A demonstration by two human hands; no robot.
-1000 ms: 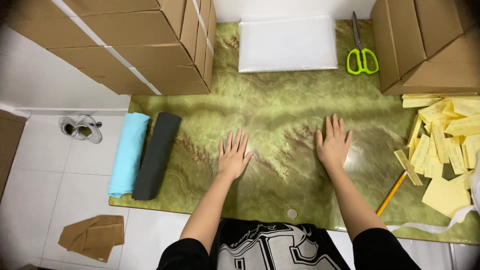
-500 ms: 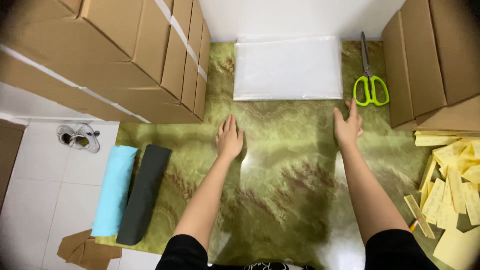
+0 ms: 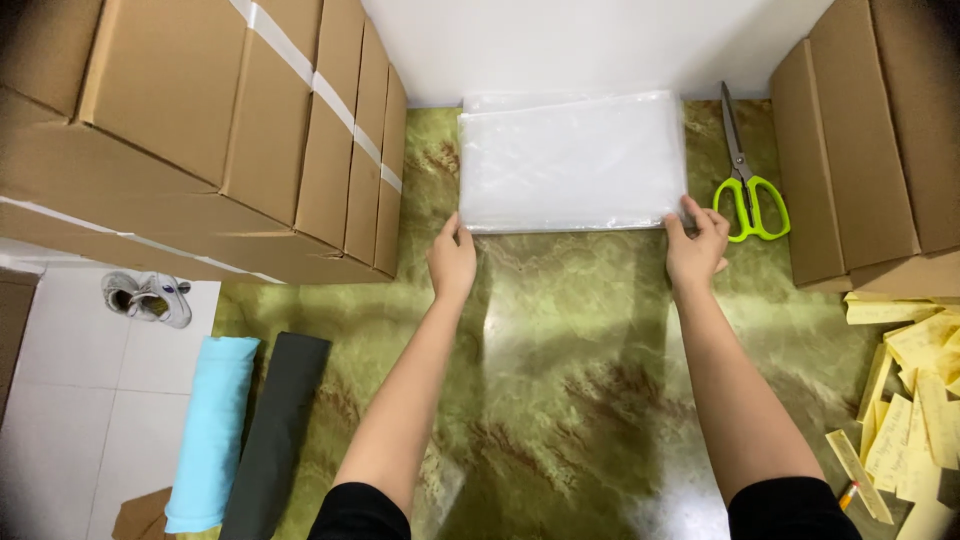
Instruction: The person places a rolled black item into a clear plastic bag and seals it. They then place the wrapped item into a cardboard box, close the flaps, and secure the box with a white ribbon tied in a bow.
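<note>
Head view, looking straight down: both bare hands reach forward to the near edge of a flat stack of clear, milky plastic bags [image 3: 572, 160] lying on a glossy green marbled tabletop [image 3: 560, 380]. The left hand [image 3: 453, 258] rests at the stack's near left corner, fingers together and curled slightly, fingertips touching the edge; whether it has pinched a sheet or only touches it cannot be told. The right hand [image 3: 696, 245] sits at the near right corner, thumb and fingers closing on the corner of the plastic, so the two hands bracket the full width of the stack, a grip suited to handling a limp sheet evenly from both ends.

That stack lies at the far side of the table, against the white wall, squared to the table edge. Just beside its right edge, near the right hand, lie green-handled scissors [image 3: 745, 185], blades pointing away. Brown cardboard boxes [image 3: 220, 120] taped with white strips stand on the left, and more cardboard boxes [image 3: 880, 140] on the right, leaving a clear lane between. Pale yellow paper strips [image 3: 915, 400] are heaped at the right edge. Left of the table lie a light blue roll [image 3: 210, 430] and a dark grey roll [image 3: 275, 430], with shoes [image 3: 148, 296] on the white tiled floor.
</note>
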